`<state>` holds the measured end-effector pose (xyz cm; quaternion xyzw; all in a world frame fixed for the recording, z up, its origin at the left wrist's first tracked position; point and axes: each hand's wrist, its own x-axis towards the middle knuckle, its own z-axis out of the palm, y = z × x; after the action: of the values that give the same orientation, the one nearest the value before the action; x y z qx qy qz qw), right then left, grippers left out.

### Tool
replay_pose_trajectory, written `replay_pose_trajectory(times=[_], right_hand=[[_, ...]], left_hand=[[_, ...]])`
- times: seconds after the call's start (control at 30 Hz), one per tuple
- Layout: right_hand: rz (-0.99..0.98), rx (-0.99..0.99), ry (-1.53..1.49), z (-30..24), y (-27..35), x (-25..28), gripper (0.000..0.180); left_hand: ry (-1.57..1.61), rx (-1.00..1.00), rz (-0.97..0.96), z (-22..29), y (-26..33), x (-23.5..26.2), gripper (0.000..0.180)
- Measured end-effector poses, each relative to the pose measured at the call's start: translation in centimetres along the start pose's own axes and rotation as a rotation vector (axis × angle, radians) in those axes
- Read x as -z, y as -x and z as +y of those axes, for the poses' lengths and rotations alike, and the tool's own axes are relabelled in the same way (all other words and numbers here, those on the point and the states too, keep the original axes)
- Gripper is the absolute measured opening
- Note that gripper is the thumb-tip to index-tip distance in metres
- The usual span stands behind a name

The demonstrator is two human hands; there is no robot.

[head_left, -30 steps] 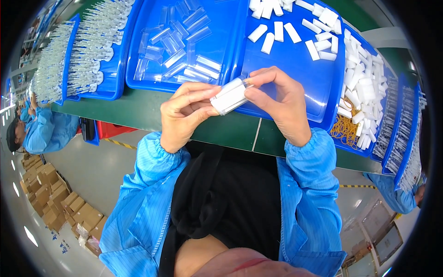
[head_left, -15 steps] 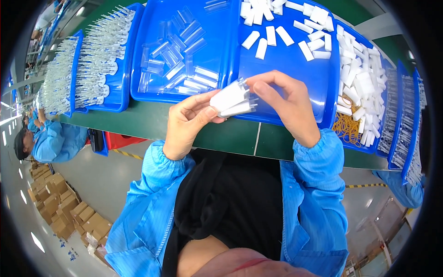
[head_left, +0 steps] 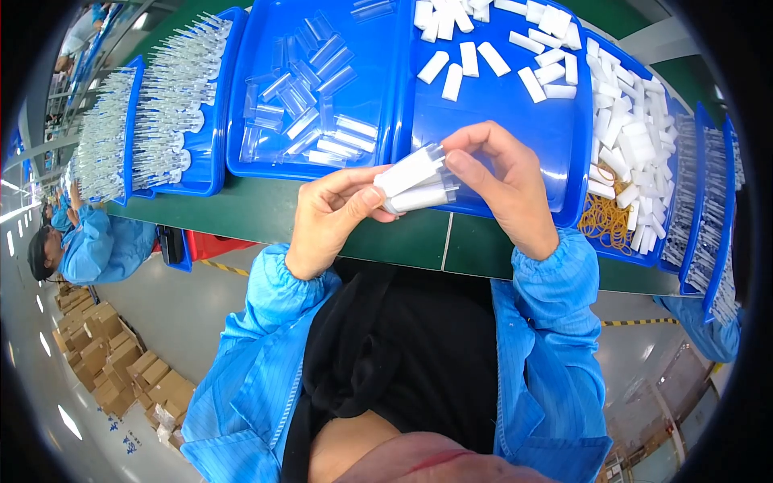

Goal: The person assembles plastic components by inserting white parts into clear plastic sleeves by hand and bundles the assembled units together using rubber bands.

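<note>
In front of my chest, my left hand (head_left: 332, 216) is closed around a small bunch of clear plastic tubes with white blocks inside (head_left: 409, 171), their far ends pointing up and right. My right hand (head_left: 509, 183) pinches the clear end of the upper tube between thumb and index finger. Just beyond, the left blue tray (head_left: 362, 165) holds loose clear tubes (head_left: 299, 95), several with white blocks in them. White foam-like blocks (head_left: 493, 58) lie scattered toward the back of the right blue tray (head_left: 491, 121).
At the right stands a blue bin of white blocks (head_left: 636, 145) with yellow rubber bands (head_left: 605, 221). Bins of thin clear plastic parts (head_left: 173, 105) line the left. The green table edge (head_left: 386, 241) runs before me. A person in blue (head_left: 105, 241) sits far left, near cardboard boxes (head_left: 121, 362).
Both hands stay over the near tray edges. The bunch has shifted slightly right, and my right thumb and index finger have closed in on the upper tube's end.
</note>
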<state>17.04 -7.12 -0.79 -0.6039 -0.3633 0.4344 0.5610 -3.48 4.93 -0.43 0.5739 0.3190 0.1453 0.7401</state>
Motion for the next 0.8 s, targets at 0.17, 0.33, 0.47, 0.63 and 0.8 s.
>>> replay_pose_trajectory(times=[0.17,0.33,0.47,0.63,0.8], right_hand=[[0.068,0.072,-0.045,0.3,-0.2,-0.4,0.025],[0.053,0.114,-0.069,0.4,0.4,0.2,0.026],[0.007,0.228,0.069,0.0,1.0,-0.3,0.028],[0.030,0.221,0.105,0.4,1.1,-0.1,0.028],[0.144,0.216,0.099,0.4,1.6,-1.2,0.026]], left_hand=[[0.066,0.052,-0.014,0.0,0.0,0.0,0.034],[0.127,0.077,-0.008,-0.3,0.1,0.3,0.038],[0.160,0.083,-0.009,-0.4,-0.2,0.1,0.039],[0.040,0.028,0.015,0.5,-0.1,-1.0,0.033],[0.035,-0.199,-0.013,-0.3,0.0,-0.9,0.045]])
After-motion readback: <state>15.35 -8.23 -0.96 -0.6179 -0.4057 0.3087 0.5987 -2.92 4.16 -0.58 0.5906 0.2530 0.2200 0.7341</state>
